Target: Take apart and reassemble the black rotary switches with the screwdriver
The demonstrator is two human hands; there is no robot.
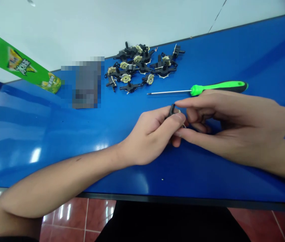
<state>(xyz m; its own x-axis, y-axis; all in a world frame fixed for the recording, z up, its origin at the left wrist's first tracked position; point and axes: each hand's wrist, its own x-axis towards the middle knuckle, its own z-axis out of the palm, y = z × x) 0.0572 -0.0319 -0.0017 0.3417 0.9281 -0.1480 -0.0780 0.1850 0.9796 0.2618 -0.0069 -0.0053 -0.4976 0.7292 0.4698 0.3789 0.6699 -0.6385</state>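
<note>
Blue table is running across the view, w/ white wall behind & red tile floor below. Green box is sitting at the far L end, w/ a blurred patch hiding the spot beside it. Pile of black parts w/ brass plates is lying in a loose heap nr the far edge. Screwdriver is lying btwn pile & hands, green handle to the R, thin shaft pointing L, handle just by the top of the R hand; can't tell if touching. L hand is pinching small black part btwn thumb & fingers, just above the table. R hand is closing in from the other side, index & thumb around the same part; can't tell if gripping. Tiny metal bit is showing by the R thumb.
</note>
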